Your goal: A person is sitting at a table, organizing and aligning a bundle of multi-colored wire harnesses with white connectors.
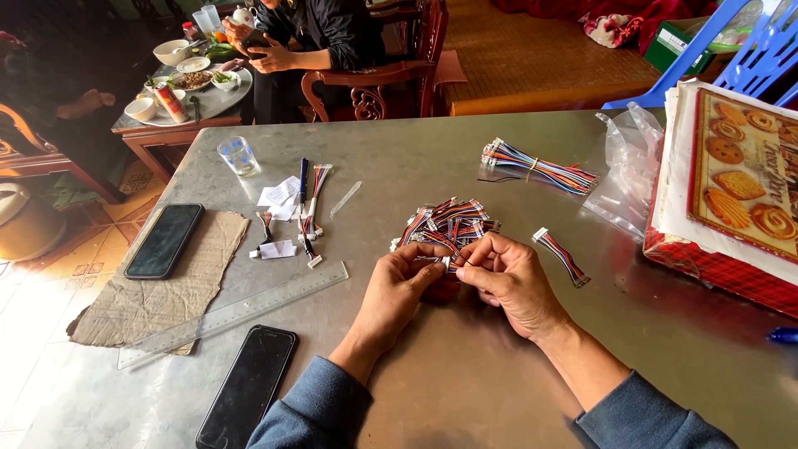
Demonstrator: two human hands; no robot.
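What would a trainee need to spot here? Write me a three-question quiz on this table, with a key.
1. True or false: both hands meet at the near edge of the pile of short wire harnesses.
2. What lies between the two phones?
A. a clear ruler
B. a drinking glass
C. a plastic bag
3. Name the thing on which the farther phone rests.

Key
1. True.
2. A, the ruler.
3. A torn piece of brown cardboard on the metal table.

Both hands meet fingertip to fingertip: left (pixel 397 287), right (pixel 509 278), fingers pinched.
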